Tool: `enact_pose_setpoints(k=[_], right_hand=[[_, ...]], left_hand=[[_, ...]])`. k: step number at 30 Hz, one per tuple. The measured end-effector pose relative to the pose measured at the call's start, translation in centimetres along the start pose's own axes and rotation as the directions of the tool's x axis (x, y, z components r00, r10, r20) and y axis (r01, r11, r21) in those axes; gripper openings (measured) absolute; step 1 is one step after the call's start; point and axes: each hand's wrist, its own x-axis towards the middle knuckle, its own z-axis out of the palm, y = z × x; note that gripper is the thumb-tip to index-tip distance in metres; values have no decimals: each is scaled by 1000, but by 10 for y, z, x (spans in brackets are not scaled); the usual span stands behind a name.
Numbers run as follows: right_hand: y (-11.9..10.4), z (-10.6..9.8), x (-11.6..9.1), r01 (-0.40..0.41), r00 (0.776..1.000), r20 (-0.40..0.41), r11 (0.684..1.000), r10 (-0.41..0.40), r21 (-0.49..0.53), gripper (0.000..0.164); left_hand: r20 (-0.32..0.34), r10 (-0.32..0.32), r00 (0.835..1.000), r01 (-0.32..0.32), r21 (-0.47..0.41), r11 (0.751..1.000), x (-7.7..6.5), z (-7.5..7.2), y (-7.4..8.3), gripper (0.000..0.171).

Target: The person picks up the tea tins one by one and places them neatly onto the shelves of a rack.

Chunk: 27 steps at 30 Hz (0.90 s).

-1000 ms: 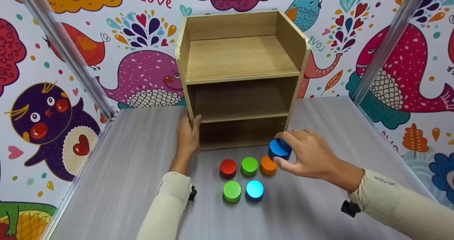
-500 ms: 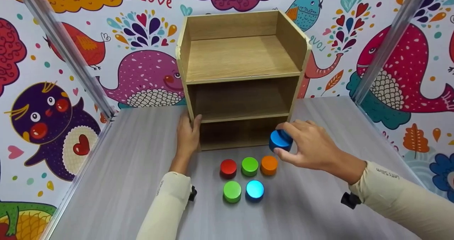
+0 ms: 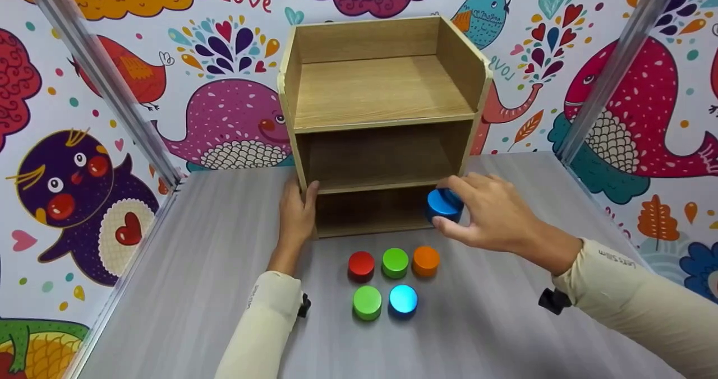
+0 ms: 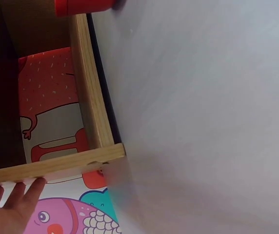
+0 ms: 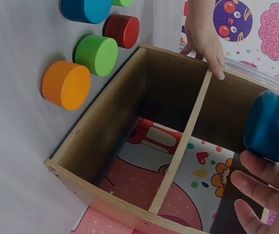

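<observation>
One blue cylinder (image 3: 444, 204) held before the wooden shelf (image 3: 381, 87)

Clear of the table (image 3: 196, 289), the blue cylinder is in front of the shelf's lowest compartment, by its right end. It is squat, flat round face up, its axis roughly upright. The right hand (image 3: 493, 213) pinches it between thumb and fingers; the left hand (image 3: 296, 213) grips the shelf's left side panel.

Five more cylinders stand upright before the shelf. Nearest it, left to right, are one red cylinder (image 3: 360, 265), one green cylinder (image 3: 395, 262) and one orange cylinder (image 3: 426, 260); farther from it, a second green cylinder (image 3: 367, 301) and a second blue cylinder (image 3: 403, 299).

"LOVE" shows on the patterned wall (image 3: 247, 0), behind and left of the shelf. The right sleeve (image 3: 634, 300) reads "Let's Slim".
</observation>
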Motion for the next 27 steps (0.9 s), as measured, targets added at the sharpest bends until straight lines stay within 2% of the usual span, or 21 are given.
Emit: enact_pose_setpoints(k=[10, 19, 27], right_hand=[[1, -9, 13, -29, 1000, 7, 1000, 29, -9, 56], [5, -19, 28, -74, 997, 18, 997, 74, -7, 59], [8, -26, 41, -61, 998, -19, 998, 61, -6, 56]], left_hand=[[-9, 10, 1000, -10, -4, 1000, 1, 1, -1, 45], [17, -2, 1000, 3, -16, 1000, 0, 0, -2, 47], [17, -12, 1000, 12, -9, 1000, 0, 0, 0, 44]])
